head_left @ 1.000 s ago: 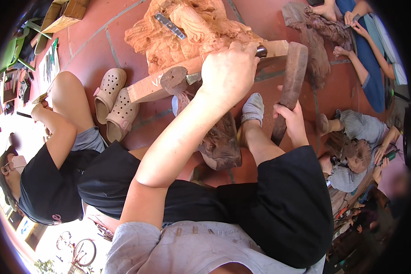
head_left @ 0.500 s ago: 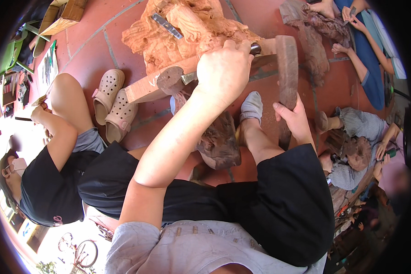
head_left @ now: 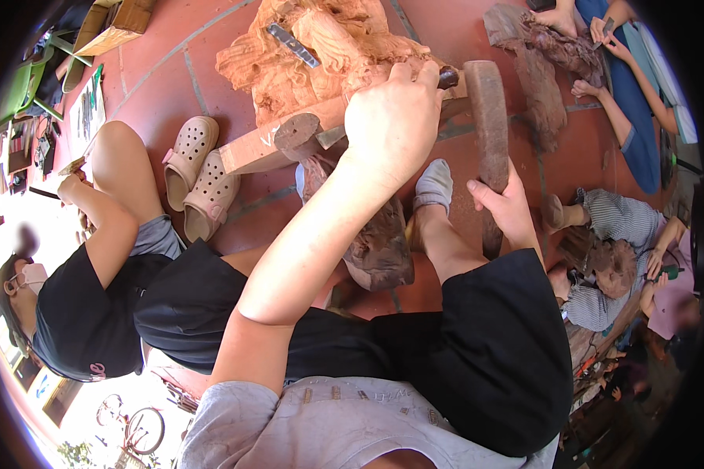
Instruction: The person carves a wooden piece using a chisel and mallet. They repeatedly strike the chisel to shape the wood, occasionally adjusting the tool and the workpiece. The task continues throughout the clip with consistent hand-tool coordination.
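My left hand (head_left: 395, 117) is closed around a chisel (head_left: 448, 77), whose dark butt sticks out to the right of the fist. The chisel's metal blade (head_left: 334, 135) shows on the other side, by the round end of a dark wood piece (head_left: 297, 137). In my right hand (head_left: 510, 205) is a thick wooden mallet (head_left: 490, 117), gripped low and held upright, its upper part close beside the chisel's butt. Beyond the left hand lies an orange wood carving (head_left: 313, 55) with a flat metal blade (head_left: 292, 45) on it. A squared wood beam (head_left: 246, 150) runs beneath the dark piece.
Pale clogs (head_left: 211, 195) stand on the red tiled floor (head_left: 160, 94). At left sits a person (head_left: 78, 305) in a black shirt. Other people work at right, near a dark gnarled wood piece (head_left: 540, 86). A dark wood block (head_left: 379, 250) lies between my legs.
My left hand has shifted slightly right with the chisel. The gap between the chisel's butt and the mallet has narrowed. The whole view has moved a little.
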Action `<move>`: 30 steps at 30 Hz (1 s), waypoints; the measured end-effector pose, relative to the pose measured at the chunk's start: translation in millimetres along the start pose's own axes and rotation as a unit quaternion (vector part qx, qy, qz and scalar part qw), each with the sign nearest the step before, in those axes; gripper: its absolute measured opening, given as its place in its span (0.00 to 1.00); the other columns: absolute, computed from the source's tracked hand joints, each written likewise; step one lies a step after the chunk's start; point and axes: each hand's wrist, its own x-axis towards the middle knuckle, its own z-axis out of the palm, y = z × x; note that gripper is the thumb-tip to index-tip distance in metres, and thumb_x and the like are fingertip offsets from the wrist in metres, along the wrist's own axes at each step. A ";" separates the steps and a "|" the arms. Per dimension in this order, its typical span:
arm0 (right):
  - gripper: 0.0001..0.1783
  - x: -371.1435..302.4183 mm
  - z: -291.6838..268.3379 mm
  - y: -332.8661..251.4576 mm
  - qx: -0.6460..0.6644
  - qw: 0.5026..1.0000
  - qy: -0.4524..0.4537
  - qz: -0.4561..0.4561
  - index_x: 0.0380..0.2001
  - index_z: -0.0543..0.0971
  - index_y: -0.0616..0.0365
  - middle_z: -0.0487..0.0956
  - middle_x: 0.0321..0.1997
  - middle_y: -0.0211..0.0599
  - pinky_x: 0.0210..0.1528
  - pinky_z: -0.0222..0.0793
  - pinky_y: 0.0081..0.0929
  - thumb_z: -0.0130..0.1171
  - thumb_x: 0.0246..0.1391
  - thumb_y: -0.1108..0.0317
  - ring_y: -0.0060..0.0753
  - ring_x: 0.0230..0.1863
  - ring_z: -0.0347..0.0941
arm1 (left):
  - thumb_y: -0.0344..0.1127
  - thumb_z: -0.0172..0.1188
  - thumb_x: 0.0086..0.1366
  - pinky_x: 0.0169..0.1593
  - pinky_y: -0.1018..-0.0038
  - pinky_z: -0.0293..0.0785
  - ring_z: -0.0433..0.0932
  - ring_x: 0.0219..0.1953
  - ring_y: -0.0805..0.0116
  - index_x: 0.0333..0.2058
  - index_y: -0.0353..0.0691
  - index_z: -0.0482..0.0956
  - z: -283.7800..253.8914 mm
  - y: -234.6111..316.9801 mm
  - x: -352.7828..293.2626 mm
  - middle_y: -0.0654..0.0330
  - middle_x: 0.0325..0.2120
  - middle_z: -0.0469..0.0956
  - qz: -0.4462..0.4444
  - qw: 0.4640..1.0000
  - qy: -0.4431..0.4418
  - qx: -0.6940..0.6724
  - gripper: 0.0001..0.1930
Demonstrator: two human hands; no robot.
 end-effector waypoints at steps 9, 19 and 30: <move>0.22 1.9 -1.0 2.3 0.062 0.998 0.026 -0.010 0.52 0.70 0.58 0.75 0.32 0.30 0.29 0.68 0.20 0.64 0.56 0.76 0.19 0.28 0.71 | 0.44 0.59 0.66 0.32 0.62 0.81 0.84 0.33 0.56 0.52 0.49 0.80 3.4 -5.6 -2.0 0.58 0.32 0.81 -0.009 1.000 -0.011 -0.013 0.17; 0.35 -0.4 -2.0 15.9 0.071 0.997 -0.016 0.010 0.66 0.64 0.59 0.75 0.34 0.30 0.30 0.68 0.21 0.61 0.55 0.78 0.19 0.28 0.70 | 0.44 0.60 0.65 0.30 0.64 0.81 0.83 0.30 0.59 0.51 0.50 0.81 3.3 -8.9 -4.2 0.60 0.28 0.79 0.014 0.999 0.040 -0.006 0.17; 0.24 -5.0 -4.8 14.1 -0.064 0.997 0.017 -0.048 0.53 0.70 0.58 0.75 0.33 0.28 0.29 0.69 0.21 0.65 0.52 0.78 0.19 0.28 0.72 | 0.44 0.65 0.62 0.28 0.66 0.78 0.81 0.25 0.59 0.51 0.51 0.82 -18.2 -0.8 -14.9 0.62 0.26 0.77 0.056 0.988 0.096 -0.112 0.18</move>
